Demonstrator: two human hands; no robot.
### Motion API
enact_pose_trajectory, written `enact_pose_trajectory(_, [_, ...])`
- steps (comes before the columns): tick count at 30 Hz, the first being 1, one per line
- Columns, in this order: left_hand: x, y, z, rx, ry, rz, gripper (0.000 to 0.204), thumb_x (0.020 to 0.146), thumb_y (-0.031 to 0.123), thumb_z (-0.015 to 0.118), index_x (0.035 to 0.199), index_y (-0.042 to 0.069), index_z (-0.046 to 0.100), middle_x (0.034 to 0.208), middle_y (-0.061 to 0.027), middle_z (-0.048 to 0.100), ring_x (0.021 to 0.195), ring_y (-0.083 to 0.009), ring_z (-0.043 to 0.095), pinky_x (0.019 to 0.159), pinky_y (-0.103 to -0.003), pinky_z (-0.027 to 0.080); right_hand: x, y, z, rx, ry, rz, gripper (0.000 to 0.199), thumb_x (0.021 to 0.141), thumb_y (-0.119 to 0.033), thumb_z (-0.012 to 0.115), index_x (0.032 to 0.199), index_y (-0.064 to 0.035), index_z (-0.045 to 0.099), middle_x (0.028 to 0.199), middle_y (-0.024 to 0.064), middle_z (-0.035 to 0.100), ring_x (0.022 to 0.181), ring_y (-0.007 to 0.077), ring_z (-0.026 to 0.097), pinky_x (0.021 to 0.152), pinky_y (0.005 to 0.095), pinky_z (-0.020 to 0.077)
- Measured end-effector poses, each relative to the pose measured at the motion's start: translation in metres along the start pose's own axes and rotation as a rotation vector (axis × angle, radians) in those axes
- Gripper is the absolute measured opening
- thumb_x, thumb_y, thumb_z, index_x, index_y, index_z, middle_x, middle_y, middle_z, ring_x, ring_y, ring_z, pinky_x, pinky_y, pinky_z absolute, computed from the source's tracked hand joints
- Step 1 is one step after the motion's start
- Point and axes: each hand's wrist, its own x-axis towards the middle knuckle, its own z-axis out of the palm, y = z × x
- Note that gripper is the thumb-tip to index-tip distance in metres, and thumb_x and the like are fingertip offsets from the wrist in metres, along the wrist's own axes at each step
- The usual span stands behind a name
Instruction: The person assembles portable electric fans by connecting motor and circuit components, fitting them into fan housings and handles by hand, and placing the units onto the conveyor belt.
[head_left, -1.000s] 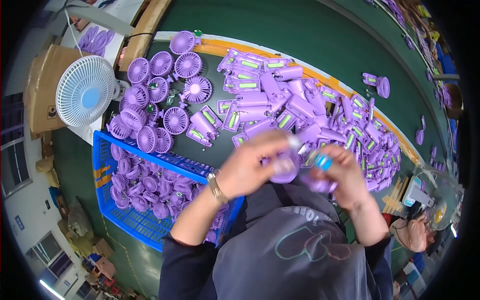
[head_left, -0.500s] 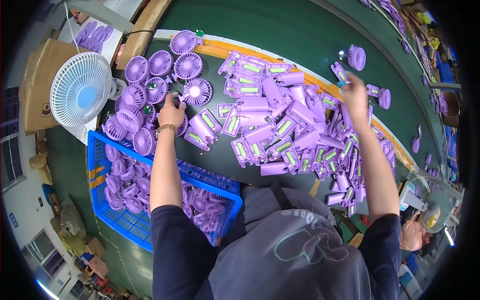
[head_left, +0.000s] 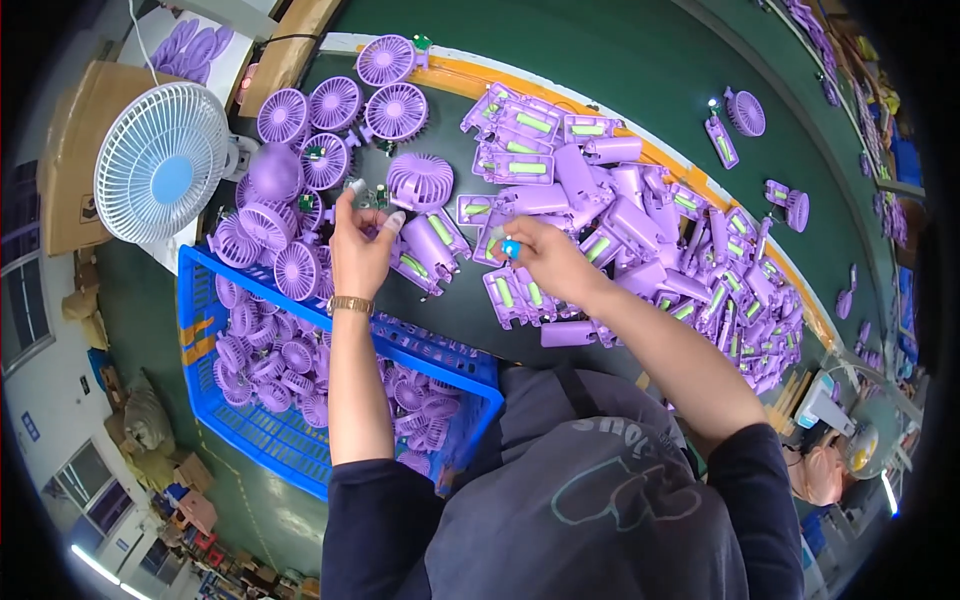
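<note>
My left hand point(head_left: 362, 252) is open, thumb and index finger apart with pale covers on their tips. Just beyond it a purple fan head point(head_left: 420, 182) stands tilted on the dark work surface, beside small green circuit boards point(head_left: 382, 196). Close to its right side lie purple handle shells point(head_left: 428, 238) with green cells in them. My right hand point(head_left: 548, 258), with a blue cover on one finger, is closed in a pinch over the left edge of the large heap of handle shells point(head_left: 630, 225). Whatever its fingertips hold is too small to make out.
Several fan heads point(head_left: 335, 103) lie at the left; one point(head_left: 275, 172) is blurred. A blue crate point(head_left: 345, 345) full of fan heads stands below. A white desk fan point(head_left: 160, 165) is at far left. Beyond an orange-edged strip, a green belt point(head_left: 620, 60) carries joined fan parts point(head_left: 745, 113).
My right hand has come from the belt side back to the heap's left edge, leaving a handle piece by a fan head there. My left fingers have opened. The nearby fan head has tipped over.
</note>
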Motion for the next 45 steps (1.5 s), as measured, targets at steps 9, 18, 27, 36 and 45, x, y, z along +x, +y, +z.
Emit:
enact_pose_trajectory(9, [-0.005,0.014,0.001,0.359,0.008,0.021,0.04,0.076,0.018,0.066,0.111,0.01,0.048,0.073,-0.0122,0.064,0.064,-0.0268,0.061,0.059,-0.036,0.046,-0.061,-0.03,-0.024,0.024,0.252,-0.267,0.021,0.082,0.004,0.051,0.101,0.0,0.058,0.107,0.0116,0.056,0.104,0.0207,0.05,0.085,0.0264,0.0408])
enact_pose_trajectory(18, [-0.014,-0.017,0.001,0.44,0.302,0.103,0.023,0.087,0.015,0.05,0.108,0.011,0.042,0.082,-0.0189,0.063,0.074,-0.0414,0.057,0.061,-0.047,0.042,-0.131,-0.052,-0.071,0.584,0.415,-0.164,0.018,0.09,-0.007,0.046,0.106,-0.0007,0.054,0.087,0.0065,0.062,0.085,0.0127,0.057,0.079,0.0255,0.0443])
enact_pose_trajectory(27, [-0.063,0.016,-0.008,0.127,0.385,0.187,0.014,0.087,0.008,0.049,0.097,0.0,0.043,0.084,-0.0162,0.059,0.075,-0.0227,0.059,0.067,-0.034,0.046,-0.172,-0.007,-0.106,0.456,0.586,-0.051,0.008,0.089,-0.007,0.05,0.09,-0.0008,0.054,0.078,0.0013,0.057,0.072,0.0071,0.049,0.069,0.0219,0.0401])
enact_pose_trajectory(36, [-0.086,0.095,0.023,0.56,0.155,0.268,0.018,0.086,0.008,0.047,0.102,0.003,0.041,0.091,-0.0237,0.059,0.077,-0.0438,0.055,0.065,-0.046,0.044,-0.195,-0.003,-0.092,0.651,0.329,-0.023,0.008,0.088,-0.01,0.051,0.084,-0.0031,0.052,0.067,0.0009,0.052,0.059,0.0068,0.046,0.055,0.021,0.0379])
enact_pose_trajectory(45, [-0.119,0.137,0.114,0.231,-0.056,0.422,0.017,0.087,0.005,0.048,0.103,0.004,0.041,0.09,-0.0172,0.065,0.073,-0.0255,0.063,0.063,-0.032,0.046,-0.196,-0.013,-0.087,0.864,0.249,0.027,0.007,0.089,-0.009,0.049,0.091,-0.0035,0.054,0.07,-0.0035,0.048,0.061,0.0039,0.041,0.056,0.0183,0.0339])
